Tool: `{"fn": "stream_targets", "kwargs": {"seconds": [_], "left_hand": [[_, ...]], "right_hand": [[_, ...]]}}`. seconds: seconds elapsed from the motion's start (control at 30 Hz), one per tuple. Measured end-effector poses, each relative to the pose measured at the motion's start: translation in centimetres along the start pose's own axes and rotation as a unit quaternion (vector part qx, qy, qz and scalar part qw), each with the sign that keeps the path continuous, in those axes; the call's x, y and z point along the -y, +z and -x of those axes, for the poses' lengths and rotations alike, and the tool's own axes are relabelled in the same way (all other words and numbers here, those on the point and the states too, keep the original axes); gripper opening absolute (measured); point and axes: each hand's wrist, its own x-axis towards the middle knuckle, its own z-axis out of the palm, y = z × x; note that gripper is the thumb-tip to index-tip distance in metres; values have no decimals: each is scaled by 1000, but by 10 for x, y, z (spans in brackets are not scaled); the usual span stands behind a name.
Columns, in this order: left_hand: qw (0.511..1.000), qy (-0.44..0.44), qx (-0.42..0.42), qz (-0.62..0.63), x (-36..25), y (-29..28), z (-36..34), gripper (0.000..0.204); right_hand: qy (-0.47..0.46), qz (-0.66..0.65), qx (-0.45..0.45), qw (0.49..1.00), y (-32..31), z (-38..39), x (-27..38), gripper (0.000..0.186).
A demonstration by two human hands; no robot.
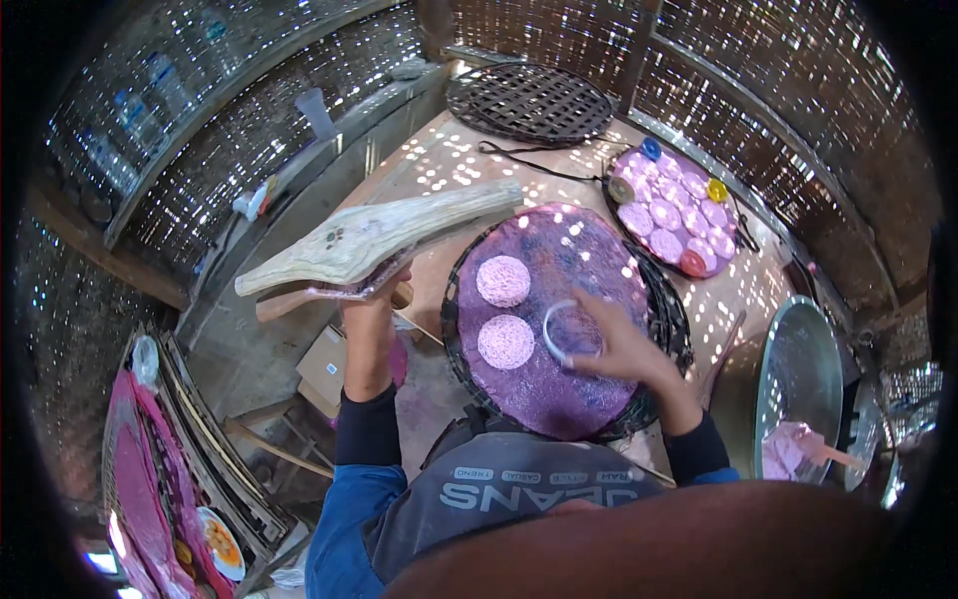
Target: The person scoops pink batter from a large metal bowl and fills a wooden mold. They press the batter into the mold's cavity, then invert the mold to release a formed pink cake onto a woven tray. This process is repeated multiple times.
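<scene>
My left hand (374, 292) is closed round the underside of a long pale wooden tool (349, 240), made of a thick carved upper piece over a browner lower piece. It is raised to the left of a round woven tray covered with purple cloth (549, 404). Over that cloth, my right hand (621, 344) grips a thin white ring (549, 334) by its right side. Left of the ring, two round pink noodle-like cakes lie on the cloth, an upper cake (503, 281) and a lower cake (506, 342).
A pink-covered tray (664, 205) with several pink rounds and coloured rings stands at the back right. Behind lies a dark lattice tray (529, 103). At right is a large metal basin (803, 359) holding pink dough (788, 449). Stacked trays with pink cloth (140, 479) stand at lower left.
</scene>
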Motion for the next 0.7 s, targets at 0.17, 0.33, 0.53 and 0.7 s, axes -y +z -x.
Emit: {"fn": "stream_targets", "kwargs": {"seconds": [0.17, 0.33, 0.53, 0.7], "left_hand": [[996, -8, 89, 10, 16, 19, 2, 24], [960, 112, 202, -156, 47, 46, 10, 20], [873, 237, 399, -147, 27, 116, 44, 39], [789, 55, 607, -78, -88, 179, 67, 47]], "right_hand": [[54, 6, 8, 998, 46, 50, 18, 91], [-14, -162, -260, 952, 40, 55, 12, 74], [-113, 107, -393, 906, -79, 55, 74, 44], [21, -191, -406, 894, -134, 53, 38, 30]]}}
